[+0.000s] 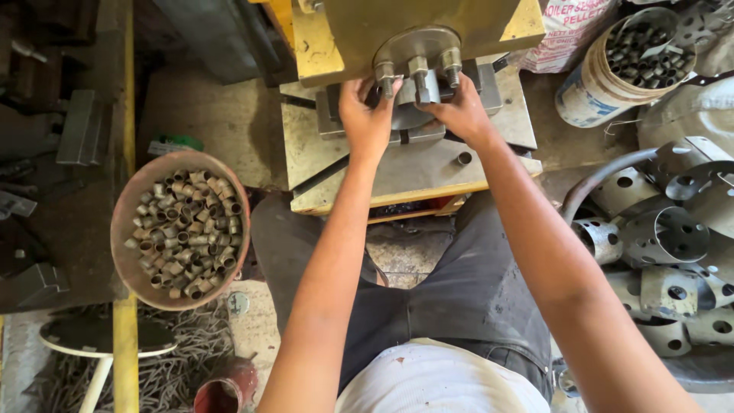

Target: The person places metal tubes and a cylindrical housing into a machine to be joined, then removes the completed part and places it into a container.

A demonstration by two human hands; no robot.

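Both my hands reach forward under the yellow press head [413, 30]. My left hand [365, 115] has its fingers curled at the left side of the round die block [409, 118], under the bolted round plate [417, 50]. On the die's right side, my right hand [461, 111] pinches something small that I cannot make out. The die sits on a worn steel press bed [428, 164]. Whether either hand holds a part is hidden by the fingers.
A rusty round bowl [122, 229] at my left is full of short metal tube pieces [187, 229]. A bucket [592, 92] with similar dark pieces stands at the upper right. Perforated curved sheet-metal parts [665, 237] are piled at the right. A small stool [95, 336] stands at the lower left.
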